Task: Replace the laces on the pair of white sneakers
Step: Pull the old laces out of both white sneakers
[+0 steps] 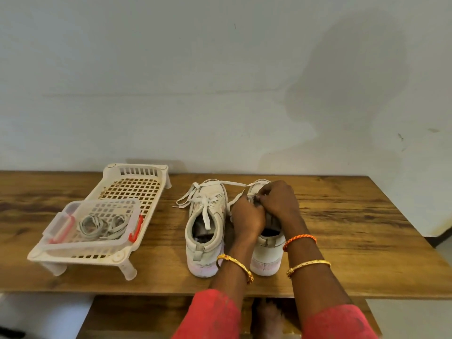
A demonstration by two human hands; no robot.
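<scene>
Two white sneakers stand side by side on the wooden table, heels toward me. The left sneaker (204,231) has a loose white lace (195,195) spilling over its toe and tongue. Both hands work over the lacing of the right sneaker (266,255). My left hand (247,217) grips the shoe's upper near the eyelets, and my right hand (277,200) pinches the lace there. One lace end (236,184) trails from under my hands across to the left shoe's toe. The right shoe's front is hidden by my hands.
A white plastic rack (137,177) on short legs stands at the left. A clear container (111,204) with red clips sits on the rack and holds coiled spare laces (97,227). A wall rises close behind the table. My foot (266,316) shows below the front edge.
</scene>
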